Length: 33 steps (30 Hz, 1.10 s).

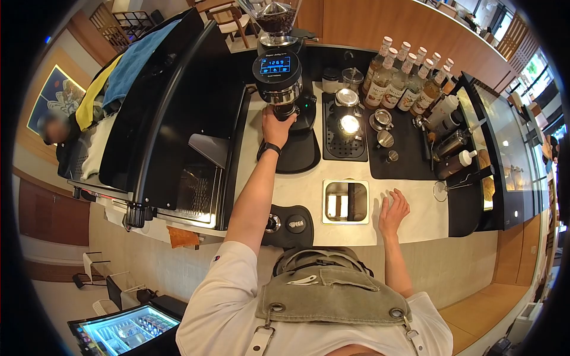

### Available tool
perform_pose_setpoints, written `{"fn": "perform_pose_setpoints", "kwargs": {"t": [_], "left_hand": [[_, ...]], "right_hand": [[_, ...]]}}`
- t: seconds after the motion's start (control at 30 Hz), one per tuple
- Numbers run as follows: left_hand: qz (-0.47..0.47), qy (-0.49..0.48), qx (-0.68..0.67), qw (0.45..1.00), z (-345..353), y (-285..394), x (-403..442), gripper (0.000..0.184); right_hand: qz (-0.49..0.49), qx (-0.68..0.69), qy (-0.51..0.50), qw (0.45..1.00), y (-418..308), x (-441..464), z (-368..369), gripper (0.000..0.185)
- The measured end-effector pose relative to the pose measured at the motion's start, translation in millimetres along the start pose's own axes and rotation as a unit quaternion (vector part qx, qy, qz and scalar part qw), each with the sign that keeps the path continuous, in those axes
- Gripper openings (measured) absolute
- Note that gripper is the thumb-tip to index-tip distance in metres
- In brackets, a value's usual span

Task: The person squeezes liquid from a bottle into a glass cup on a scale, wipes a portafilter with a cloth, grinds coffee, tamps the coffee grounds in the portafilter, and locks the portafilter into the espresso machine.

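Observation:
Under the spout of a coffee grinder [277, 74] with a lit blue display, my left hand [276, 127] is closed round a dark portafilter [285, 111], mostly hidden by the fingers and the grinder head. Coffee beans fill the hopper [276, 22]. My right hand [393, 210] rests on the pale counter with its fingers apart, holding nothing. Just left of it, a square steel bin [345, 202] is set into the counter. A black tamping mat [300, 239] with a metal tamper [272, 223] lies near the front edge.
An espresso machine [172, 118] stands at the left, with blue and yellow cloths on top. Behind the bin is a black drip tray [337, 145]. Several syrup bottles [395, 89] and metal cups [385, 139] stand at the right. A person [54, 129] is at far left.

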State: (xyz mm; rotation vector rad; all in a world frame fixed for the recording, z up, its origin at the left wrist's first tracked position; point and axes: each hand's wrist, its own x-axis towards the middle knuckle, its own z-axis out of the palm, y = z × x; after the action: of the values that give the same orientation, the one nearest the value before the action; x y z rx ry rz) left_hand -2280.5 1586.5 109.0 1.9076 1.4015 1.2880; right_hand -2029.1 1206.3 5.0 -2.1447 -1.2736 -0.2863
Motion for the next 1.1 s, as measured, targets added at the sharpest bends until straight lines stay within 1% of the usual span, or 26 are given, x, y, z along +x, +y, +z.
{"fn": "perform_pose_setpoints", "kwargs": {"t": [0.2,0.4,0.5,0.6,0.63,0.7,0.73,0.77,0.8,0.83,0.87,0.9,0.93,0.97,1.0,1.03,1.07,1.1], "left_hand": [[-0.017,-0.002,-0.009,1.0,-1.5,5.9,-3.3,0.063],[-0.002,0.011,-0.016,1.0,7.9,-4.5,-2.4,0.065],[0.013,0.044,0.025,0.999,7.1,2.2,-7.7,0.066],[-0.047,0.023,0.037,0.998,1.5,3.7,-24.5,0.065],[-0.048,0.025,0.025,0.998,1.1,3.7,-35.4,0.064],[-0.052,0.022,0.001,0.998,0.8,3.0,-73.6,0.064],[-0.047,-0.006,-0.019,0.999,-4.1,21.6,-99.4,0.061],[-0.011,-0.029,-0.055,0.998,3.0,21.9,-128.9,0.057],[-0.023,-0.075,-0.107,0.991,9.8,30.7,-159.2,0.056],[0.002,-0.104,-0.097,0.99,14.4,48.9,-190.9,0.058],[-0.06,-0.185,-0.18,0.964,7.1,90.2,-215.1,0.062],[-0.126,-0.246,-0.274,0.921,23.1,89.2,-246.8,0.066],[-0.078,-0.269,-0.195,0.94,25.5,104.7,-264.3,0.068],[-0.101,-0.294,-0.179,0.933,27.5,124.2,-279.0,0.069],[-0.067,-0.307,-0.144,0.938,40.4,121.8,-295.9,0.067],[-0.158,-0.316,-0.266,0.897,40.3,138.7,-303.7,0.066],[-0.146,-0.356,-0.327,0.863,44.9,135.6,-311.3,0.068],[-0.107,-0.397,-0.292,0.864,37.0,142.0,-312.1,0.076]], "right_hand": [[0.017,0.016,-0.026,0.999,3.2,-1.5,7.7,0.031],[0.038,0.016,-0.03,0.999,3.4,-1.1,8.3,0.03],[0.045,0.026,-0.025,0.998,6.5,-0.7,8.4,0.029],[0.034,0.045,-0.002,0.998,5.5,-4.5,6.3,0.028],[0.027,0.052,0.009,0.998,5.2,-3.6,5.5,0.028],[-0.002,0.132,0.01,0.991,-10.8,-4.7,1.1,0.03],[-0.013,0.17,0.01,0.985,-26.3,-4.7,-5.2,0.032],[-0.015,0.241,-0.026,0.97,-43.0,-2.9,-11.1,0.039],[-0.019,0.312,-0.06,0.948,-59.7,2.0,-17.9,0.047],[0.018,0.345,-0.112,0.932,-78.6,8.0,-31.4,0.054],[0.052,0.378,-0.165,0.91,-89.3,10.4,-40.6,0.062],[0.06,0.419,-0.181,0.888,-88.1,7.9,-37.7,0.072],[0.082,0.423,-0.179,0.885,-79.5,-0.1,-33.5,0.072],[0.098,0.429,-0.182,0.879,-64.9,-9.7,-29.6,0.072],[0.11,0.438,-0.189,0.872,-52.5,-18.1,-27.7,0.072],[0.14,0.429,-0.187,0.872,-43.9,-25.4,-32.4,0.072],[0.169,0.419,-0.187,0.872,-34.6,-33.6,-40.6,0.071],[0.153,0.412,-0.17,0.882,-25.8,-37.9,-51.1,0.067]]}}
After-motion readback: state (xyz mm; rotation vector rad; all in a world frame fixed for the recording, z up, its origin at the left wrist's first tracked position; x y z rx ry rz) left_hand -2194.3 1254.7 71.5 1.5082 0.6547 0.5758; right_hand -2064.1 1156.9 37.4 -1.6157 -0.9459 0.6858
